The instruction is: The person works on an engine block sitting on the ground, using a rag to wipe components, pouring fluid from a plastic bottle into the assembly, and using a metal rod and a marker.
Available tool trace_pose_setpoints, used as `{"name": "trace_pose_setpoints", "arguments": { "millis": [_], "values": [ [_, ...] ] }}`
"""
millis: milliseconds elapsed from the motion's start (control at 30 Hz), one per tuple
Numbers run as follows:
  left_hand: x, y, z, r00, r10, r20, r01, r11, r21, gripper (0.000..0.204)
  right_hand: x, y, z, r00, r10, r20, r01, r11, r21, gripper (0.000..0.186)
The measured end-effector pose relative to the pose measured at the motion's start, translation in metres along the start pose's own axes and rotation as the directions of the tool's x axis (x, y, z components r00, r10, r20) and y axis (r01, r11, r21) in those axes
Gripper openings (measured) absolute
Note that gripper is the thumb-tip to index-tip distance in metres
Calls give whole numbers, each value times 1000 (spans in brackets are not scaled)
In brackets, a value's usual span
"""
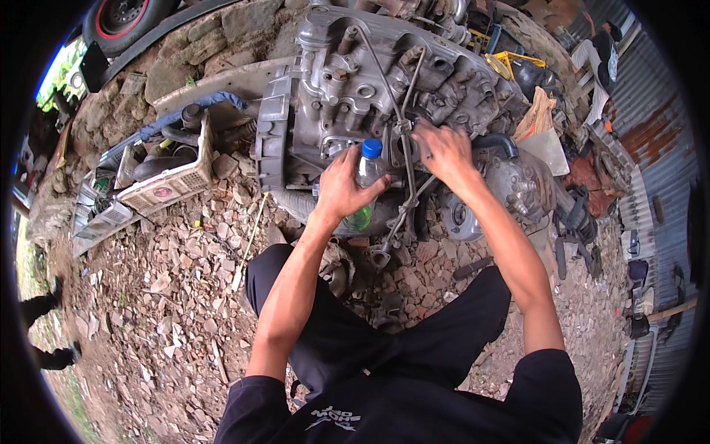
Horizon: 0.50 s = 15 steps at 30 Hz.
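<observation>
My left hand [344, 185] is closed around a clear plastic bottle [366, 175] with a blue cap. Green shows low in the bottle, below my thumb. It stands upright in front of a large grey metal engine [362, 92]. My right hand [446, 153] is at the engine's near side, beside a thin branching metal pipe [409, 159]. Its fingers are bent and partly blurred against the dark metal, so what they touch or hold cannot be made out. Below that forearm lies a round grey metal housing [521, 181] with a black hose end [497, 143].
A dirty white plastic crate [168, 177] of parts stands to the left. Stone rubble [200, 296] covers the ground. A stone wall [177, 70] and a wheel [124, 21] are at the far left. Another person [594, 66] sits at the far right, by corrugated sheeting [658, 140].
</observation>
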State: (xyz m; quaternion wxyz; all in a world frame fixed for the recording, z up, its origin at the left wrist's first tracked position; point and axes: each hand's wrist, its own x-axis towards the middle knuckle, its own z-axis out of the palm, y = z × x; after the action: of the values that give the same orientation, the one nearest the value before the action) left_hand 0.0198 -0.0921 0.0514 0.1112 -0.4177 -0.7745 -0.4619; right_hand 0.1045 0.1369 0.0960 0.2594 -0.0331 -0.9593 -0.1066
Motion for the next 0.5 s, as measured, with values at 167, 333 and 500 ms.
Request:
{"name": "trace_pose_setpoints", "arguments": {
  "millis": [167, 333, 500],
  "values": [
    [0, -2, -4, 1000, -7, 13, 7, 1000, -5, 78, 9, -3, -1, 976, -112, -184, 139, 980, 139, 36],
    [-3, -5, -3, 1000, -11, 18, 11, 1000, -3, 80, 4, -3, -7, 989, -88, -121, 95, 994, 49, 34],
    [-3, -5, -6, 999, -23, 47, 23, 1000, 11, 81, 0, 1, -9, 999, -21, 34, 21, 1000, 5, 33]
  ]
}}
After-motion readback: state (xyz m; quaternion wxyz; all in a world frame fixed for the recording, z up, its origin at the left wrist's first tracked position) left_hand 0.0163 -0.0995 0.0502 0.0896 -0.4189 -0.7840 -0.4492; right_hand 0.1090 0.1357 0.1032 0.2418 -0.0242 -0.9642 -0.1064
